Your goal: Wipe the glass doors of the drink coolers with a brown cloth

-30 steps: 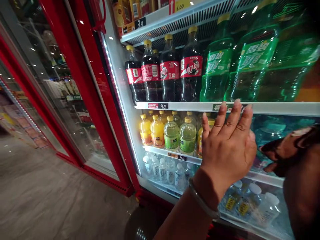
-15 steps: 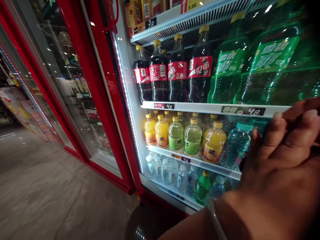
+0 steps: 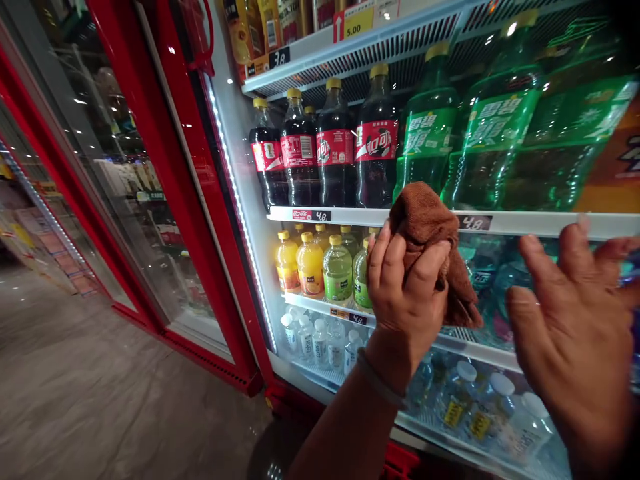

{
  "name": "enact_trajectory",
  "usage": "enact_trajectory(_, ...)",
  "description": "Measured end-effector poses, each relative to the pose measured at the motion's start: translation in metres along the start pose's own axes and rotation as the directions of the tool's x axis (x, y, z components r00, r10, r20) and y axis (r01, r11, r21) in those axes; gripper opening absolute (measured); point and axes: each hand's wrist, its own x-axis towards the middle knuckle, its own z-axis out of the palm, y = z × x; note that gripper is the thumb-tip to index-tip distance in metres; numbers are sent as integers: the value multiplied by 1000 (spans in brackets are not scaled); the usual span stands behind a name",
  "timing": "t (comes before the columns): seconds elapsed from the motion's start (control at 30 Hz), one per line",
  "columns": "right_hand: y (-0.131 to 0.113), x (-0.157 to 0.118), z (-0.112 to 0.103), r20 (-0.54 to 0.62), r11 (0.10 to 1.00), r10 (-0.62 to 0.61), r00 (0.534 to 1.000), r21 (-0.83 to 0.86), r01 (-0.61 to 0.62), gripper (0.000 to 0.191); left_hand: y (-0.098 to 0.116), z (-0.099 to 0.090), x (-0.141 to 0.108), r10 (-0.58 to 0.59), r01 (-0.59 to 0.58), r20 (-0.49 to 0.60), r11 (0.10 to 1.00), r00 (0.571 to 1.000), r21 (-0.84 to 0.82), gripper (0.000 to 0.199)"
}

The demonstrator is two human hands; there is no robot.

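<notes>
My left hand, with a band on its wrist, is closed around a crumpled brown cloth. The cloth is in front of the shelf edge with the price labels, and it covers part of a green soda bottle and the juice row below. To the right, my right hand is spread with its fingers apart and nothing in it. Its fingertips are at the height of the same shelf edge; whether they touch anything, I cannot tell.
Dark cola bottles with red labels share the upper shelf with the green ones. Orange juice bottles stand below, and water bottles fill the bottom shelf. A red-framed glass door is at the left, beside the grey floor.
My left hand has moved left across the shelves, and the brown cloth in it has come into view. My right hand now shows spread at the right. The view has shifted slightly right.
</notes>
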Motion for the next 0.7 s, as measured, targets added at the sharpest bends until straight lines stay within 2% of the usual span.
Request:
enact_trajectory(0.07, 1, -4, 6, 42, 996, -10, 999, 84, 7, 63, 11, -2, 1, -23, 26, 90, 999, 996, -23, 43)
enact_trajectory(0.13, 3, -8, 13, 11, 992, -17, 1000, 127, 15, 66, 26, -2, -2, -31, 46, 176, 996, 984, -81, 46)
enact_trajectory(0.2, 4, -12, 19, -50, 991, -11, 999, 136, 17, 67, 30, 0, -7, -5, 28, 176, 992, 984, -123, 44)
enact_trajectory(0.27, 4, -15, 23, -92, 994, -12, 996, 103, 22, 65, 20, 1, -8, 40, -26, 115, 992, 993, -121, 35)
enact_trajectory(0.33, 2, -17, 25, -93, 998, -27, 995, 60, 33, 64, 1, 1, -4, 72, -67, 50, 994, 996, -82, 22)
enact_trajectory(0.4, 0, -17, 26, -90, 999, -37, 995, 32, 40, 65, -14, -1, 1, 68, -67, 13, 996, 998, -57, 15)
enact_trajectory(0.47, -1, -18, 27, -96, 999, -35, 995, 24, 37, 65, -14, -4, 2, 41, -40, 16, 997, 999, -58, 24)
enact_trajectory(0.57, 1, -19, 30, -131, 998, -39, 991, 38, 45, 62, 9, -6, -8, 28, -20, 114, 997, 993, -73, 45)
enact_trajectory(0.63, 3, -20, 32, -168, 997, -41, 985, 56, 51, 62, 22, -6, -17, 17, -7, 185, 998, 983, -57, 49)
enact_trajectory(0.7, 4, -21, 33, -187, 997, -29, 982, 70, 43, 63, 20, -8, -20, 5, -3, 214, 1000, 977, -12, 52)
